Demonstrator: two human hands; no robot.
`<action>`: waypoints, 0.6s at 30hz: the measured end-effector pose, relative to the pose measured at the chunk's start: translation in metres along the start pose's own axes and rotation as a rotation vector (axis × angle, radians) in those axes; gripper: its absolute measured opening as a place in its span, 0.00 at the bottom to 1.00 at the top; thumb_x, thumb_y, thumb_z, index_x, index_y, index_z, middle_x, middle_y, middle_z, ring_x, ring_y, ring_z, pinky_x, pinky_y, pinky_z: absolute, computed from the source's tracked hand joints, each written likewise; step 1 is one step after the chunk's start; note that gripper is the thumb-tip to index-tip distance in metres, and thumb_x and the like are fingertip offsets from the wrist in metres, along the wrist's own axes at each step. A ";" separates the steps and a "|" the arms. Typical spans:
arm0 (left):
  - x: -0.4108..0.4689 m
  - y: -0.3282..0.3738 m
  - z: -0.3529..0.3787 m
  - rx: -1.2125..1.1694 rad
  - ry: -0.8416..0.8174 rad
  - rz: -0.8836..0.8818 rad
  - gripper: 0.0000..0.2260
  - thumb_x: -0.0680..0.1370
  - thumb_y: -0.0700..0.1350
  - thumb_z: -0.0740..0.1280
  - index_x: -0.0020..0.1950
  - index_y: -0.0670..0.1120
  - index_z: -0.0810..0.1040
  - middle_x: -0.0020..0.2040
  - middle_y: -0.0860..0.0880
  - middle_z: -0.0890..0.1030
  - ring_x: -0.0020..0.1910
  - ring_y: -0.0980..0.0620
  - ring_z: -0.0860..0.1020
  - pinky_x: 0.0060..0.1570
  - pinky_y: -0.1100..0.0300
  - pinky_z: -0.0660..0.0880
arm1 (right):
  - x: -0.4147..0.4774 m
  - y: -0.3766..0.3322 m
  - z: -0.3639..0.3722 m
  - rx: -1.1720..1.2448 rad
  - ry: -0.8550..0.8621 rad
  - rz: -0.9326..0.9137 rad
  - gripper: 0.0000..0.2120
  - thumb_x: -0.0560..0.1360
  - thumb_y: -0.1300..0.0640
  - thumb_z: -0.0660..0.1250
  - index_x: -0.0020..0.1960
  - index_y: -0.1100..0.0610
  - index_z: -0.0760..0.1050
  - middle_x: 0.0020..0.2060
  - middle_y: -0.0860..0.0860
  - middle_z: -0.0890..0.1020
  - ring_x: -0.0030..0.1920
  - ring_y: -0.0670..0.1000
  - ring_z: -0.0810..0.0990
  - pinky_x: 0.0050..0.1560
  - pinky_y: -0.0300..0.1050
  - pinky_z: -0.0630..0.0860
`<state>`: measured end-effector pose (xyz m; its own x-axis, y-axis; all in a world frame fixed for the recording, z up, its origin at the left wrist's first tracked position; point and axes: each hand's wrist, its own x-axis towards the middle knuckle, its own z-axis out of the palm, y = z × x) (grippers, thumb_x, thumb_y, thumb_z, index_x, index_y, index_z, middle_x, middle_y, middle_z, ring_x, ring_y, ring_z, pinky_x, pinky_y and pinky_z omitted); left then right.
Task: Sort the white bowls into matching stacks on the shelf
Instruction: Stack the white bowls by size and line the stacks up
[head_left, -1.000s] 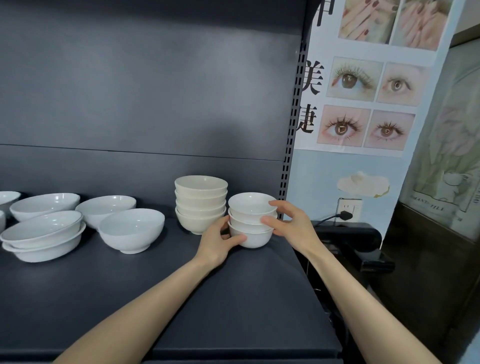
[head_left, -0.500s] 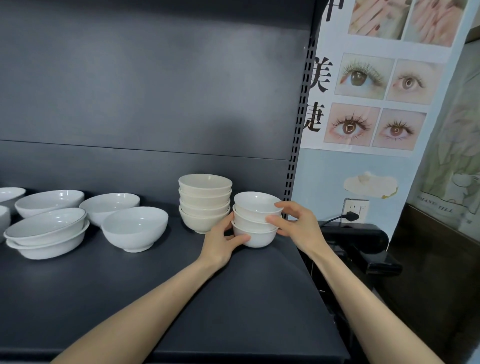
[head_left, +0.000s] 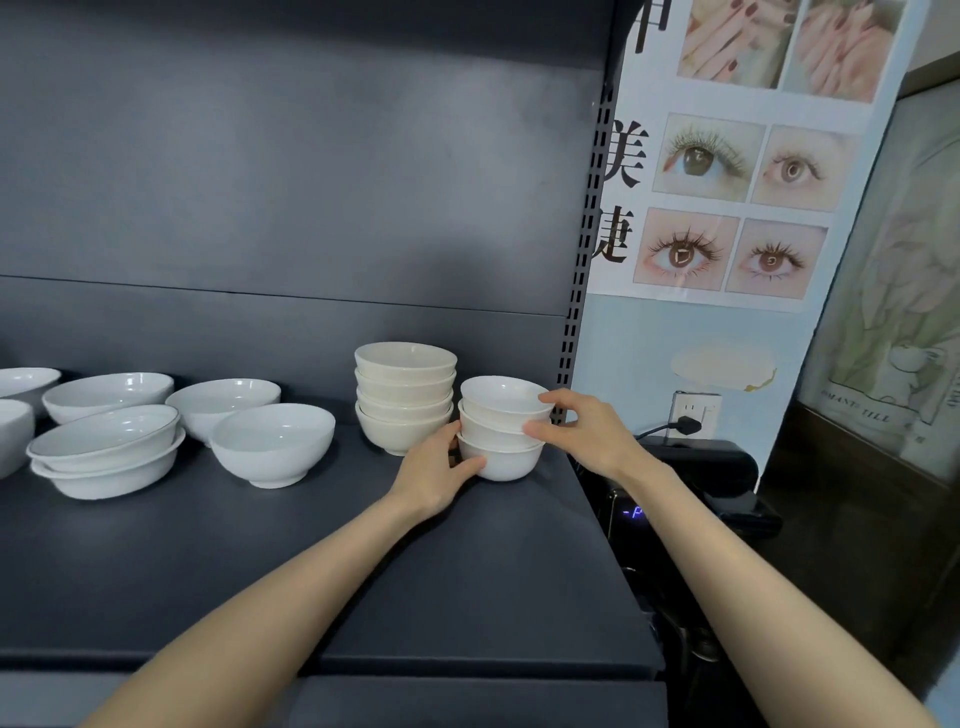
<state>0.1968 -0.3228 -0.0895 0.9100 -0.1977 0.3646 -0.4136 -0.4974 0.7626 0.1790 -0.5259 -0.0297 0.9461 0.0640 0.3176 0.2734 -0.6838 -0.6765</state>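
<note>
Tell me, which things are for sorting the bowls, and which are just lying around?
For the job: the small three-bowl stack, gripped by the left hand and the right hand; the cream four-bowl stack beside it; the big loose bowl; the shallow bowl pair; the dark shelf.
Just lying about: the eye poster; the black plug; the black appliance.
</note>
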 end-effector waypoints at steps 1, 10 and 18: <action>-0.002 0.004 -0.004 0.072 -0.029 -0.002 0.22 0.76 0.43 0.69 0.69 0.44 0.70 0.60 0.48 0.78 0.60 0.50 0.76 0.60 0.58 0.71 | -0.001 -0.004 -0.003 -0.045 -0.016 -0.006 0.25 0.74 0.51 0.71 0.69 0.56 0.70 0.64 0.54 0.75 0.61 0.54 0.74 0.56 0.40 0.67; -0.027 0.050 -0.083 0.570 -0.046 0.031 0.19 0.77 0.49 0.65 0.66 0.45 0.73 0.64 0.44 0.77 0.64 0.43 0.73 0.61 0.51 0.71 | -0.012 -0.070 -0.014 -0.357 -0.002 -0.130 0.20 0.74 0.53 0.70 0.64 0.59 0.75 0.63 0.55 0.77 0.64 0.55 0.73 0.62 0.46 0.68; -0.081 0.062 -0.210 0.801 0.076 0.131 0.21 0.77 0.52 0.65 0.68 0.46 0.71 0.65 0.47 0.76 0.65 0.44 0.72 0.61 0.49 0.71 | -0.030 -0.175 0.035 -0.422 0.030 -0.275 0.19 0.74 0.53 0.69 0.63 0.57 0.75 0.63 0.55 0.76 0.64 0.57 0.72 0.64 0.53 0.70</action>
<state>0.0912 -0.1603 0.0400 0.8394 -0.2521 0.4815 -0.3424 -0.9333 0.1083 0.1086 -0.3825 0.0562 0.8418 0.2662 0.4696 0.4117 -0.8793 -0.2395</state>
